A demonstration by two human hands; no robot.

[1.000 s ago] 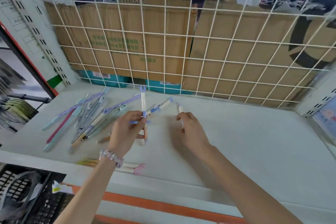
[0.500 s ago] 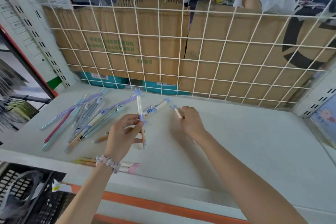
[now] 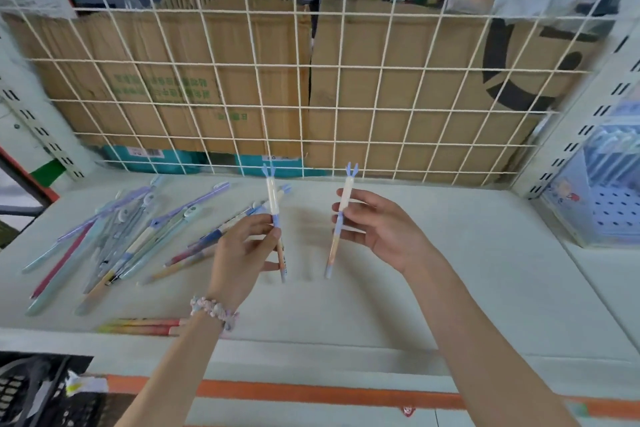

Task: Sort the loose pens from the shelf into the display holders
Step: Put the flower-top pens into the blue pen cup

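White metal forms the shelf (image 3: pixel 450 288), and above it both hands each hold 1 pen nearly upright. The left hand (image 3: pixel 239 253) pinches the left pen (image 3: pixel 273 204) between thumb and fingertips at the blue band just below its cream cap; the remaining fingers curl loosely, and the pen's orange barrel runs down past the palm. The right hand (image 3: pixel 384 229) grips the right pen (image 3: pixel 341 218) in the same spot, thumb in front and index finger behind, with the other fingers fairly straight and spread below. Both pens show a small blue forked topper pointing up, and they stand apart, neither touching the other. To the left, a loose pile of pens (image 3: pixel 114 239) lies scattered on the shelf surface, mostly pale blue, lilac and pink. 2 more pencils (image 3: pixel 138 326) lie by the front edge, just beside the beaded bracelet (image 3: pixel 213 310) on the left wrist. A clear display holder (image 3: pixel 595 191) stands at the right end, against the wire grid (image 3: pixel 311 80).
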